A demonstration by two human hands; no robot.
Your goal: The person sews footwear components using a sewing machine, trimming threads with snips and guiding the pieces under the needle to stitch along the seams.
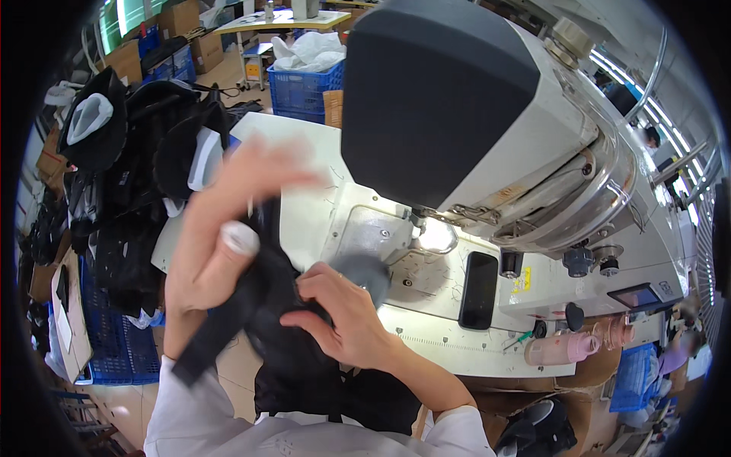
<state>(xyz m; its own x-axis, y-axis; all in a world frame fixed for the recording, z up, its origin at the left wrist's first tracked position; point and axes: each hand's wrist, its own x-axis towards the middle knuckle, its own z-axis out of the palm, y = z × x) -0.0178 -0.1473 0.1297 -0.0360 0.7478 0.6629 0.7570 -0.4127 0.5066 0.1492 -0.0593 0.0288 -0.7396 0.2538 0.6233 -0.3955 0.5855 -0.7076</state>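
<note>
My left hand (217, 221) is raised over the left end of the sewing machine's table, blurred by motion. Its fingers reach out to the right, apart from the thumb, and a white wrap covers the thumb tip. My right hand (346, 316) has its thumb and fingers closed on the edge of a black fabric piece (285, 320) above my lap. A black strap (213, 343) dangles blurred to the left of it. Just beyond my right hand's fingers is a smeared grey round shape (364, 278), too blurred to name. The industrial sewing machine (449, 99) stands ahead, its needle area lit.
On the white machine table (426, 343) lie a black phone (479, 291) and a pink bottle (560, 349). A heap of black bags (126, 198) rises at the left, over a blue crate (118, 343). Another blue crate (304, 91) with white plastic stands behind.
</note>
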